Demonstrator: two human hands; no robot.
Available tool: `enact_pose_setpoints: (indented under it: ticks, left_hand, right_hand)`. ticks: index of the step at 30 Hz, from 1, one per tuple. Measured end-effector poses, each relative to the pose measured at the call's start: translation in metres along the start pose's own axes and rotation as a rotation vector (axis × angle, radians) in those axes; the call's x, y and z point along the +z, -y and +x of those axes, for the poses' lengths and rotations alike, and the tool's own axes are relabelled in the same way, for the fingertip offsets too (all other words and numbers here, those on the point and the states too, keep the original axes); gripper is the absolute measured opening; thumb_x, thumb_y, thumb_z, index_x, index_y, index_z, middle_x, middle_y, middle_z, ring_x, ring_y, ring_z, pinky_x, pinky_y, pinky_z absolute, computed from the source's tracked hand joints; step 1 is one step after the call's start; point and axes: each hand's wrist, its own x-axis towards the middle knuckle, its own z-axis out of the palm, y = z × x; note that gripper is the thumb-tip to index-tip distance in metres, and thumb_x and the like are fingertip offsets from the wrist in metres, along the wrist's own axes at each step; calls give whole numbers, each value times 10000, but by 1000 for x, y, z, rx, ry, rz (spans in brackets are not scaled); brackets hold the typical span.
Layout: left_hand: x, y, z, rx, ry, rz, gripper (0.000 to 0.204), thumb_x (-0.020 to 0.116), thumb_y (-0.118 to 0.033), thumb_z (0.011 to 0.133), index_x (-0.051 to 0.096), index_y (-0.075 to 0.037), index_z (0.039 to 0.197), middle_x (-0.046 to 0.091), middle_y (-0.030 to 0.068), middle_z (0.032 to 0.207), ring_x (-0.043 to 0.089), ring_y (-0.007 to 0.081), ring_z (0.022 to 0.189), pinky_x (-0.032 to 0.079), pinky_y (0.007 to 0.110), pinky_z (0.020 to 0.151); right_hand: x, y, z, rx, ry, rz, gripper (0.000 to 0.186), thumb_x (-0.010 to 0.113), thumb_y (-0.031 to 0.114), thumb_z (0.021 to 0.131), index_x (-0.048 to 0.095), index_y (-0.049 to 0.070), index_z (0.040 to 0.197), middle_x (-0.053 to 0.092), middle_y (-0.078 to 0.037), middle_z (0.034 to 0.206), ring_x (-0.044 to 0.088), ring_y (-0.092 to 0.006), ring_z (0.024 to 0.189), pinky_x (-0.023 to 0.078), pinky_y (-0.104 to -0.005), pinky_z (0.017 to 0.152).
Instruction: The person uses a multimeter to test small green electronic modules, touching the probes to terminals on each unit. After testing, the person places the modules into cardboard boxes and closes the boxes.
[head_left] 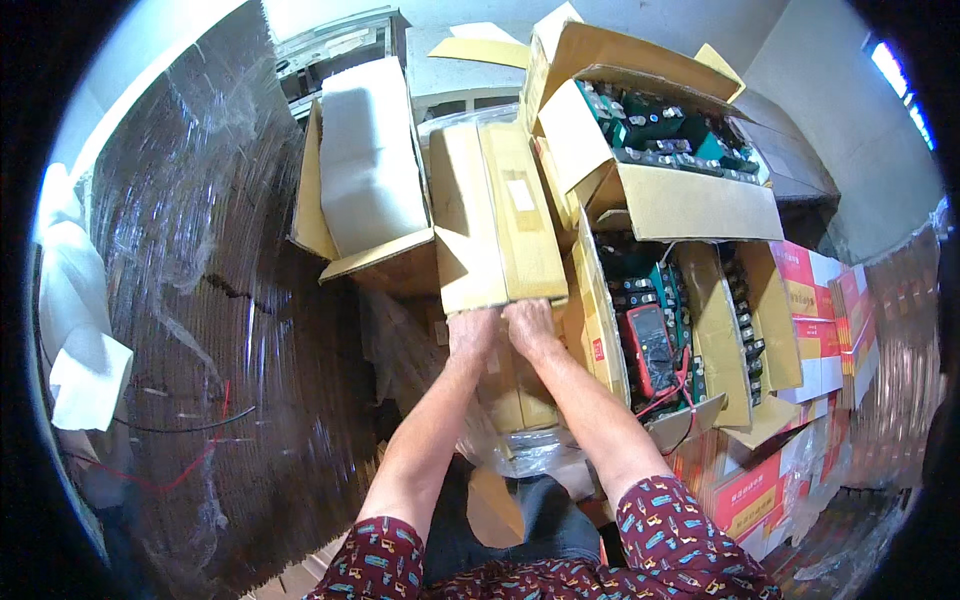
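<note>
Both my arms reach forward to a long cardboard box (470,200) in the middle, its top flaps closed along a lengthwise seam. My left hand (473,332) grips the near end of this box, fingers curled at its edge. Close beside it, my right hand (532,325) grips the same edge just right of the seam. The fingertips of both hands are hidden at the box. More closed cardboard (510,395) lies below my wrists, partly wrapped in clear plastic film (540,450).
Left stands an open carton (310,210) with a white foam sheet (370,160). At right, open cartons (700,205) hold several dark green units (655,125); a red multimeter (650,345) with leads lies on some. Film-wrapped stacked cardboard (250,330) fills the left; red-and-white boxes (755,495) are stacked right.
</note>
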Motion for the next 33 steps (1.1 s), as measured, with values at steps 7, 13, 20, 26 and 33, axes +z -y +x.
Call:
enact_pose_setpoints:
  ticks: [7,13,20,26,33]
  left_hand:
    - [15,0,-61,19,51,-23,437,720,-178,809,667,-106,1236,723,140,1176,644,332,1187,478,486,999]
    - [45,7,-91,-53,161,92,358,679,-219,834,734,-106,1169,741,128,1152,694,316,1111,520,481,971]
    - [63,5,-108,25,-11,26,286,627,-148,848,740,-91,1104,742,123,1091,694,317,1072,500,498,975]
    - [80,14,-118,52,-62,28,206,636,-142,838,747,-91,1004,744,122,990,710,328,978,519,490,898]
    - [70,4,-131,41,-16,52,175,673,-140,804,761,-103,950,748,113,911,729,313,895,556,461,822]
  right_hand:
    - [16,17,-56,82,69,116,143,637,31,729,774,72,736,725,-205,792,712,-398,867,492,-524,878]
    - [32,23,-85,81,43,108,122,644,32,715,765,41,700,720,-233,791,712,-422,835,507,-551,872]
    - [56,18,-109,67,-51,165,128,650,47,737,777,32,749,725,-225,784,710,-430,808,493,-558,906]
    - [59,25,-113,128,37,133,131,639,53,756,763,37,717,717,-220,758,715,-401,812,482,-551,920]
    - [68,25,-130,126,-18,120,102,648,19,736,748,35,742,713,-220,762,711,-407,809,485,-549,901]
